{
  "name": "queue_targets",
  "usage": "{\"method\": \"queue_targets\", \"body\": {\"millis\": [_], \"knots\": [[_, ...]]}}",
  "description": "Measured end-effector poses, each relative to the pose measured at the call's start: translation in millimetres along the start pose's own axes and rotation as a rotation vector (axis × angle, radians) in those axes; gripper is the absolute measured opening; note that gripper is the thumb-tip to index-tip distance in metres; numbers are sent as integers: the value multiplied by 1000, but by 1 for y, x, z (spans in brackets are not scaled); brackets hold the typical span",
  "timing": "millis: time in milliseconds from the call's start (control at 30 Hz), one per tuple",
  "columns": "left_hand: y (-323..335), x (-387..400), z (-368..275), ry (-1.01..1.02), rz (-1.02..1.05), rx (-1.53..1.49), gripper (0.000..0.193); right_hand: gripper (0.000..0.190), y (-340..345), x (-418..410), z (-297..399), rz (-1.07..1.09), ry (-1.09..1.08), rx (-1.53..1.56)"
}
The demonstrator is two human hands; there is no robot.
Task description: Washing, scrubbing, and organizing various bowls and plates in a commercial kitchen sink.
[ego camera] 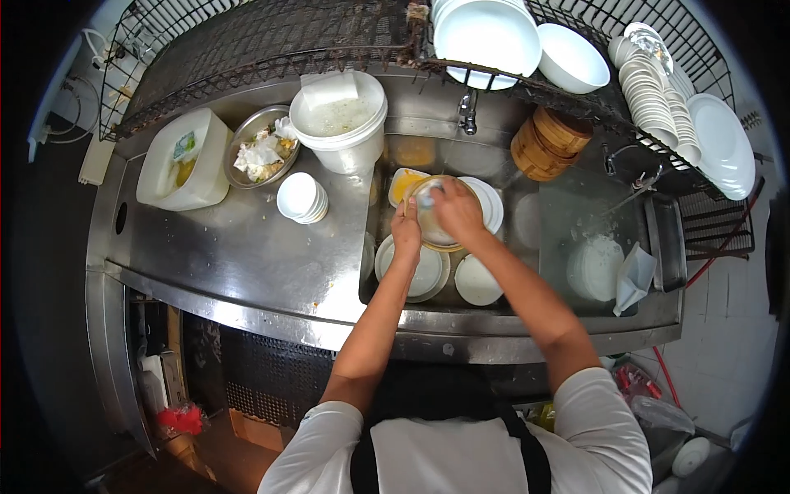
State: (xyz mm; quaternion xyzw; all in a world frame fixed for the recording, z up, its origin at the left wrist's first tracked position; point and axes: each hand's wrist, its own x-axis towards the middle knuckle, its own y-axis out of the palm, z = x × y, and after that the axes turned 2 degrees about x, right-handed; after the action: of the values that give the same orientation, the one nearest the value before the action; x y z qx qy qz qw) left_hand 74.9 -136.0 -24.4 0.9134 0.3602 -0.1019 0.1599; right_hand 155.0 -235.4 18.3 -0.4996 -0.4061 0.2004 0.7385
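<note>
Over the left sink basin, my left hand point(407, 230) grips the left rim of a round bowl or dish with a tan rim point(439, 242). My right hand point(455, 207) is inside it, blurred, with something pale and bluish at the fingers, perhaps a cloth or sponge. White plates point(490, 207) lie behind the dish to the right, and a small white dish with yellow residue point(407, 184) is behind it to the left. Nearer me in the basin are stacked white plates point(412, 272) and a round white plate point(479, 281).
Left counter: white bucket of cloudy liquid point(342, 145), stacked white cups point(301, 197), metal bowl of food scraps point(262, 151), white plastic tub point(213, 179). Right basin: water running over submerged white plates point(595, 265). Bamboo steamers point(549, 145) stand behind; a wire rack point(370, 55) with crockery overhangs.
</note>
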Motion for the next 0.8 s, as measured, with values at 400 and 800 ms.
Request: {"method": "queue_targets", "body": {"millis": [400,800], "knots": [[-52,35,27,-313,-141,74,31,18,-55,-28,1,132,-71,317],[14,-27,18,-326,222,69,43,43,7,-41,10,37,839,2438]]}}
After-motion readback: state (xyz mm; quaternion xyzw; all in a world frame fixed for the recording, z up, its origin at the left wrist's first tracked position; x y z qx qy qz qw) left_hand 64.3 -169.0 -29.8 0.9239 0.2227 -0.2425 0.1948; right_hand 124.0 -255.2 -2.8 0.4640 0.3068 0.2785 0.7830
